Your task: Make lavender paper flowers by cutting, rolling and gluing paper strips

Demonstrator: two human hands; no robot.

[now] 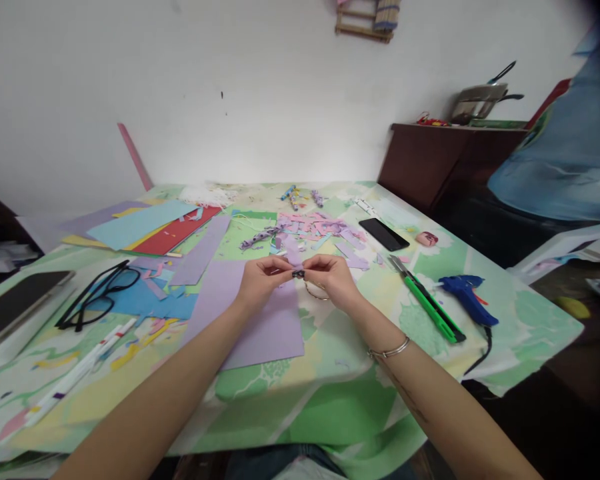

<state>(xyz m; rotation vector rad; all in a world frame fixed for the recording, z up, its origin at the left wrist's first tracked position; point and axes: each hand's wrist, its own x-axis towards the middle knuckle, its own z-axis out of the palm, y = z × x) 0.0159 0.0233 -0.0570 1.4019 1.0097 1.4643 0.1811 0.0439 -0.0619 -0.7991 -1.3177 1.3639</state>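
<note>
My left hand [264,280] and my right hand [333,279] meet over the table, fingertips pinched on a small dark piece [298,274] whose kind I cannot make out. A thin curved cord or band [316,295] shows just under my right fingers. Beneath my left hand lies a purple foam-like sheet [265,340]. Just beyond the hands are pink and purple paper scraps [315,227] and a purple rolled stick [260,237] on a light green sheet [250,227].
On the right lie a green box cutter [433,307], a blue glue gun [470,299] with its cord, and a black phone [383,233]. To the left are black glasses [100,293], white markers [80,373], another phone [23,303] and stacked coloured sheets [143,223].
</note>
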